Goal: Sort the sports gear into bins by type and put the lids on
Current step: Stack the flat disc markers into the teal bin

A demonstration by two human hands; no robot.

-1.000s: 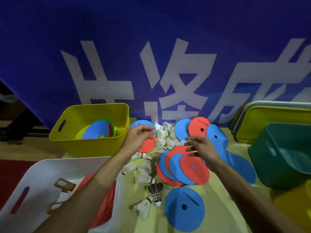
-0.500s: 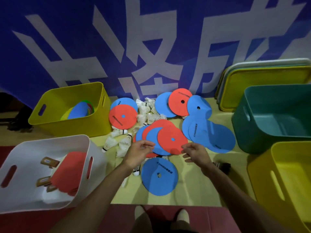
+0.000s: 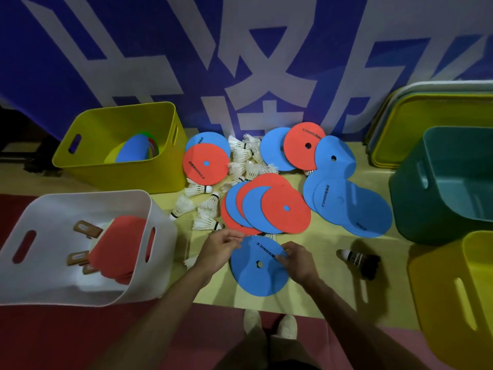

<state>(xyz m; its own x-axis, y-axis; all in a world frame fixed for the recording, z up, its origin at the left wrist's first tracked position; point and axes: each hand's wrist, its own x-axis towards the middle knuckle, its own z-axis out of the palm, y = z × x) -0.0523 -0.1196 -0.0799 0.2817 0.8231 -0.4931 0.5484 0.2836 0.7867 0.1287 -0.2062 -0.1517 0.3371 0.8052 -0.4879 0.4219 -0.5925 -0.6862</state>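
Blue disc point(image 3: 260, 273): lies flat on the yellow floor mat point(image 3: 328, 263), at the near edge, just in front of the person's shoes. It is round, so no long axis applies. The centre hole faces up and the printed lettering runs along the far-right rim.

Left hand point(image 3: 220, 248): the fingers are curled with the tips drawn together at the disc's far-left rim. Whether they actually grip the rim cannot be told.

Right hand point(image 3: 297, 261): the fingers are curled over the disc's right rim and pinch it.

Other gear:
- An overlapping stack of red and blue discs point(image 3: 269, 206) lies just beyond the hands.
- White shuttlecocks point(image 3: 202, 206) lie to the left of the stack.
- A black shuttlecock point(image 3: 358, 260) lies on its side at the right, cork pointing left.

Containers:
- White bin point(image 3: 149, 209), near left: holds red paddles point(image 3: 117, 244) with wooden handles.
- Yellow bin point(image 3: 120, 172), far left: holds upright discs.
- Teal bin point(image 3: 410, 198), right.
- Second yellow bin point(image 3: 437, 295), near right.
- Lids point(image 3: 437, 113): stacked on edge against the blue banner point(image 3: 133, 49).
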